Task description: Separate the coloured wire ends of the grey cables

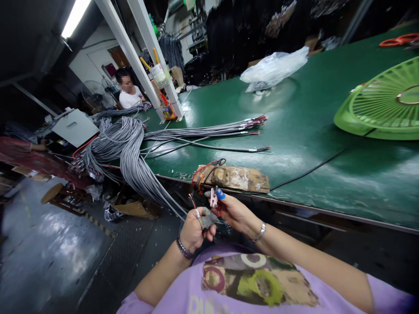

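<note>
My left hand (195, 229) is closed around the end of a grey cable. Grey coverings wrap its thumb and finger. Thin coloured wires (193, 200) fan out of the cable's white-banded end above this hand. Close beside it, my right hand (234, 213) pinches a small pale pink tool (213, 198) whose exact kind I cannot make out. A blue cover (220, 194) sits on one fingertip. Some thin green wires show between the two hands. Both hands are in front of the table edge, just below a worn wooden block (247, 178) with red and black leads.
A thick bundle of grey cables (131, 144) lies on the green table (304, 165) and droops over its edge. To the right stand a green fan (379, 102) with a black cord and orange scissors (397, 40). A plastic bag (275, 67) lies behind. Another person (130, 93) sits at the far left.
</note>
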A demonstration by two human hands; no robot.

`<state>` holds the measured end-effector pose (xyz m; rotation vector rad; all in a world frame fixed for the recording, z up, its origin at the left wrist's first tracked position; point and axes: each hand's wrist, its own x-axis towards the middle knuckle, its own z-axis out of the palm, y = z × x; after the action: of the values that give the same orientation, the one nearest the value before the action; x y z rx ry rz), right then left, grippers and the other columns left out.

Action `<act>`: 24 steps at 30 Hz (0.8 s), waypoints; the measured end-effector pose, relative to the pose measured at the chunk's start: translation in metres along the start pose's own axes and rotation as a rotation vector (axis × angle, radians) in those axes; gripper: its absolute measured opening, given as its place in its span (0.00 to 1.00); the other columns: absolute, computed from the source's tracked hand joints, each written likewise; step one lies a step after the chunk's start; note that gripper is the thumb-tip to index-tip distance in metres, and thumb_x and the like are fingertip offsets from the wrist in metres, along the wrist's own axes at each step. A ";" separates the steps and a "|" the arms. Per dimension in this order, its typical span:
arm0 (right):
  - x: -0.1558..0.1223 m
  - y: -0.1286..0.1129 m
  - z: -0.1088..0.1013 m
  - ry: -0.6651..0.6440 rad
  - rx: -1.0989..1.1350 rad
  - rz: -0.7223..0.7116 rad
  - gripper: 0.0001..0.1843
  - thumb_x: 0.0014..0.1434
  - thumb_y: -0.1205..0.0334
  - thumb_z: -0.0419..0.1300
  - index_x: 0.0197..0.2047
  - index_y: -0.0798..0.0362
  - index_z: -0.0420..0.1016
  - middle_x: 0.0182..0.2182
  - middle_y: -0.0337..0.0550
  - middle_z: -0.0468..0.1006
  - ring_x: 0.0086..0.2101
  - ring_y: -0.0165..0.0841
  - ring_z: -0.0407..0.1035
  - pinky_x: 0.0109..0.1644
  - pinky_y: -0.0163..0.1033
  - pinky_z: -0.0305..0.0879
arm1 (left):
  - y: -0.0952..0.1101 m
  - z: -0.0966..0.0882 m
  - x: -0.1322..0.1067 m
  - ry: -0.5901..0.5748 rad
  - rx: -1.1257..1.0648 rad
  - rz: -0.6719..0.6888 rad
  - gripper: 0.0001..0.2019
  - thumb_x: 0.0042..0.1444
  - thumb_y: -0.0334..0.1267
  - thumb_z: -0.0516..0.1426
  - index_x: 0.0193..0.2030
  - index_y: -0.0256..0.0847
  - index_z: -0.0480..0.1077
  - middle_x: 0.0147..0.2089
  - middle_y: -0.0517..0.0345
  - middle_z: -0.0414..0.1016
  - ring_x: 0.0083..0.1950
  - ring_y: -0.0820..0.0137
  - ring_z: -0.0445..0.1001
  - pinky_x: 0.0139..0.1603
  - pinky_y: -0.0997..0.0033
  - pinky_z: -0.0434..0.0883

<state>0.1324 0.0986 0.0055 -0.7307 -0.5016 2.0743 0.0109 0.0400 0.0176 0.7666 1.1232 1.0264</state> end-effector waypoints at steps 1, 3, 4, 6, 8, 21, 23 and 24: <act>0.000 0.000 0.000 0.003 -0.002 -0.003 0.22 0.34 0.47 0.72 0.26 0.54 0.72 0.21 0.35 0.69 0.24 0.26 0.60 0.28 0.33 0.58 | 0.000 0.000 0.000 0.006 0.005 -0.004 0.19 0.37 0.48 0.66 0.22 0.36 0.64 0.13 0.61 0.68 0.09 0.79 0.60 0.08 0.83 0.53; -0.001 0.000 0.000 -0.020 -0.014 -0.002 0.23 0.35 0.46 0.71 0.27 0.54 0.72 0.21 0.35 0.69 0.24 0.26 0.60 0.29 0.33 0.58 | -0.001 0.000 0.000 0.015 0.008 -0.005 0.19 0.37 0.48 0.66 0.22 0.36 0.64 0.13 0.61 0.68 0.09 0.79 0.60 0.08 0.83 0.52; -0.001 -0.001 -0.001 -0.045 -0.022 0.000 0.23 0.37 0.45 0.71 0.27 0.54 0.72 0.22 0.35 0.69 0.24 0.26 0.60 0.28 0.33 0.58 | -0.001 0.000 0.000 0.016 0.005 -0.002 0.19 0.37 0.48 0.66 0.23 0.36 0.64 0.13 0.61 0.68 0.09 0.79 0.60 0.08 0.83 0.52; -0.003 -0.001 -0.003 -0.096 -0.028 0.018 0.23 0.41 0.42 0.67 0.28 0.54 0.71 0.22 0.36 0.69 0.23 0.26 0.61 0.28 0.33 0.59 | -0.001 0.000 -0.001 0.014 0.001 0.004 0.19 0.37 0.48 0.66 0.23 0.37 0.63 0.12 0.62 0.68 0.09 0.79 0.60 0.08 0.83 0.52; -0.004 -0.002 -0.007 -0.122 -0.024 0.063 0.24 0.46 0.39 0.62 0.29 0.53 0.71 0.24 0.38 0.70 0.24 0.27 0.62 0.29 0.34 0.60 | -0.002 0.001 -0.004 0.015 0.009 0.009 0.20 0.37 0.49 0.66 0.23 0.37 0.63 0.12 0.62 0.68 0.09 0.79 0.60 0.08 0.83 0.52; -0.011 -0.002 -0.011 -0.142 -0.157 -0.028 0.16 0.48 0.49 0.65 0.29 0.54 0.72 0.23 0.37 0.70 0.24 0.26 0.62 0.29 0.33 0.61 | -0.007 0.016 -0.025 0.181 -0.079 0.099 0.14 0.42 0.44 0.62 0.24 0.37 0.64 0.15 0.60 0.70 0.11 0.78 0.62 0.10 0.82 0.53; -0.009 -0.002 -0.010 -0.146 -0.141 -0.023 0.18 0.49 0.47 0.64 0.29 0.54 0.72 0.23 0.38 0.70 0.24 0.27 0.62 0.29 0.34 0.62 | -0.006 0.016 -0.023 0.189 -0.095 0.091 0.13 0.42 0.42 0.62 0.24 0.37 0.63 0.15 0.61 0.70 0.11 0.78 0.62 0.11 0.82 0.53; -0.008 -0.002 -0.010 -0.146 -0.130 -0.018 0.19 0.48 0.45 0.64 0.30 0.55 0.73 0.23 0.38 0.70 0.25 0.27 0.63 0.30 0.34 0.62 | -0.005 0.016 -0.022 0.192 -0.102 0.087 0.12 0.42 0.42 0.61 0.24 0.37 0.63 0.15 0.61 0.70 0.11 0.78 0.62 0.11 0.82 0.52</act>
<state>0.1443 0.0935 0.0015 -0.6492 -0.7278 2.1021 0.0258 0.0178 0.0251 0.6503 1.1986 1.2415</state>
